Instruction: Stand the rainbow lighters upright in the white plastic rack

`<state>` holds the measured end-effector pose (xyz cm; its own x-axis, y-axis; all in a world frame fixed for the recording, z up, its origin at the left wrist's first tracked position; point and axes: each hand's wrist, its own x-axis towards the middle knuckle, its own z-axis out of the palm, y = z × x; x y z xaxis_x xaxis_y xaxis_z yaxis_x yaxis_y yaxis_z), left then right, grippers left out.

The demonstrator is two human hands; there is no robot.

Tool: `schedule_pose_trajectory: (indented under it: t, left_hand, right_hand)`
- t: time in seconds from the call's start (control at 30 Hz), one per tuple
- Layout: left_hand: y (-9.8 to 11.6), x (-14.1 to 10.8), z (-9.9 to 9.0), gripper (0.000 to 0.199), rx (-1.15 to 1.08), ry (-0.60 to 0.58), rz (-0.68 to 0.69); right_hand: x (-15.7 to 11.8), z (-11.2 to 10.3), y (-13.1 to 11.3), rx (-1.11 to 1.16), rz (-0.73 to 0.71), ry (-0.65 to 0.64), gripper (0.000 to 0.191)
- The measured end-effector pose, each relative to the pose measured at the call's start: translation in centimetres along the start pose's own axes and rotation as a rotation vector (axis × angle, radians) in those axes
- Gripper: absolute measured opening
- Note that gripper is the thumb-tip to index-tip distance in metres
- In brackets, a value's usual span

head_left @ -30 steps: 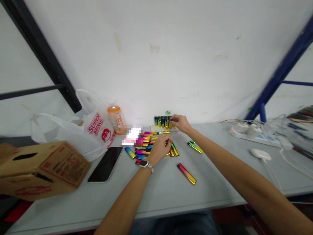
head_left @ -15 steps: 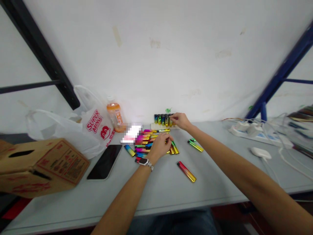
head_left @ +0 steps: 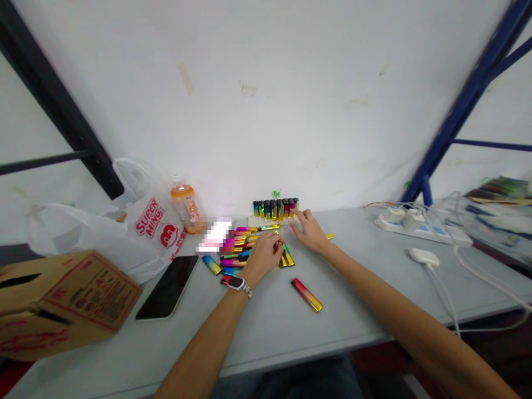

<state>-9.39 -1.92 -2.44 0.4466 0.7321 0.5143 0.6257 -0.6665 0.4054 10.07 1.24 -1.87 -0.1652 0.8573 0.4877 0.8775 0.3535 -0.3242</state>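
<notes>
Shiny multicoloured lighters stand upright in rows in a pale holder (head_left: pixel 256 220) against the wall. My right hand (head_left: pixel 308 231) is at the holder's right front, its fingers apart and nothing seen between them. Over the right part of a pile of loose lighters (head_left: pixel 233 263) is my left hand (head_left: pixel 266 254), fingers curled; what they pinch, if anything, is too small to make out. Gold-ended lighters (head_left: pixel 287 256) lie just right of it. A red and gold lighter (head_left: pixel 306 295) lies alone nearer the front edge. Another lighter's gold end (head_left: pixel 330 236) shows beyond my right wrist.
On the left are a cardboard box (head_left: pixel 83 299), a white plastic bag (head_left: pixel 141 244), an orange drink bottle (head_left: pixel 187 208) and a black phone (head_left: pixel 168 288). A power strip (head_left: pixel 428 230), a white charger (head_left: pixel 424 256) and cables lie on the right.
My right hand has moved down from the tops of the standing lighters, and its fingers have spread. More lighters now show at the row's right end. The whole view has shifted slightly.
</notes>
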Motion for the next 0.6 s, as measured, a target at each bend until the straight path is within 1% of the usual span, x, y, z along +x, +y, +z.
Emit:
schedule_pose_trajectory:
  t: [0.07, 0.13, 0.2, 0.27, 0.33, 0.4, 0.5, 0.6]
  left_hand:
    - [0.8, -0.1, 0.1, 0.017, 0.1, -0.033, 0.006]
    - [1.7, -0.4, 0.5, 0.022, 0.178, -0.064, 0.003]
    - [2.5, -0.6, 0.9, 0.029, 0.225, -0.087, 0.006]
    - [3.0, -0.9, 1.4, 0.032, 0.265, -0.103, 0.016]
    - [3.3, -0.9, 1.7, 0.03, 0.305, -0.12, 0.022]
    - [3.2, -0.8, 1.9, 0.027, 0.337, -0.139, 0.017]
    - [2.8, -0.5, 1.9, 0.022, 0.36, -0.158, -0.001]
    - [2.4, -0.2, 1.7, 0.021, 0.358, -0.141, -0.032]
  right_hand:
    - [-2.2, -0.9, 0.1, -0.039, 0.013, 0.012, 0.044]
    - [-4.1, -1.6, 0.3, -0.093, 0.039, 0.003, 0.037]
    - [-5.3, -2.0, 0.4, -0.12, 0.046, -0.042, 0.034]
    - [-5.8, -1.9, 0.3, -0.111, 0.021, -0.096, 0.033]
    - [-5.5, -1.4, 0.0, -0.073, -0.01, -0.125, 0.034]
    - [-4.7, -0.6, -0.7, -0.021, -0.016, -0.125, 0.034]
    - [-3.1, 0.8, -1.9, 0.08, -0.002, -0.099, 0.035]
    - [-1.8, 1.6, -2.9, 0.202, 0.031, -0.047, 0.036]
